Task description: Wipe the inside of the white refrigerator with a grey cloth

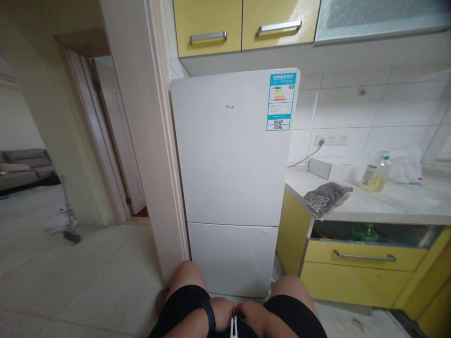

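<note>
A white two-door fridge (230,178) stands shut right in front of me, with an energy label at its top right corner. My knees show at the bottom edge, in black shorts. My left hand (222,313), with a black band on the wrist, and my right hand (251,315) rest close together between my knees. Both have their fingers curled in, beside a white cord or strap (233,327). Whether either hand grips that white thing is hidden.
Right of the fridge is a pale countertop (387,202) with a grey cloth (326,197), an oil bottle (374,174) and a plastic bag (405,166). A yellow drawer (364,257) below stands open. Yellow cabinets (243,23) hang above. A doorway left shows a broom (69,220) and sofa (24,166).
</note>
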The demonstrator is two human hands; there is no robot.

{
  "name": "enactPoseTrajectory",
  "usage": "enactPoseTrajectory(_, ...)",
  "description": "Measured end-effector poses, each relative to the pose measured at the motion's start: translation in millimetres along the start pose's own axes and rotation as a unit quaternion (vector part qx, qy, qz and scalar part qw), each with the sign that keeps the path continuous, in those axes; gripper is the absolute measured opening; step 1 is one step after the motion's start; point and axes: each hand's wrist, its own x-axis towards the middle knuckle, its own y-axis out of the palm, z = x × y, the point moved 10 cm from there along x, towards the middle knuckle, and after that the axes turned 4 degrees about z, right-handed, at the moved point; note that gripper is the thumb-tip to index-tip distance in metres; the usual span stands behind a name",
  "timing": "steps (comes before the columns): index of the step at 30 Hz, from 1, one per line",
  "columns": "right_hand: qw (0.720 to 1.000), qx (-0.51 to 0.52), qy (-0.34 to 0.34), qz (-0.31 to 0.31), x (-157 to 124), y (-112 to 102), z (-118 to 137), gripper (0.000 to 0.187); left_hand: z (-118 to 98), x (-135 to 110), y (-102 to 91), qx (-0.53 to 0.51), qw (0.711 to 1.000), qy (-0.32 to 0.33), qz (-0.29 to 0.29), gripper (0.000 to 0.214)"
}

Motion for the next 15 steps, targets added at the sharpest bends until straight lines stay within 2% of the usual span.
enactPoseTrajectory(15,1.0,-0.005,0.009,0.002,0.3,1.5,-4.0,0.041,-3.8,-4.9,-4.1,-0.001,1.0,-0.003,0.008,0.036)
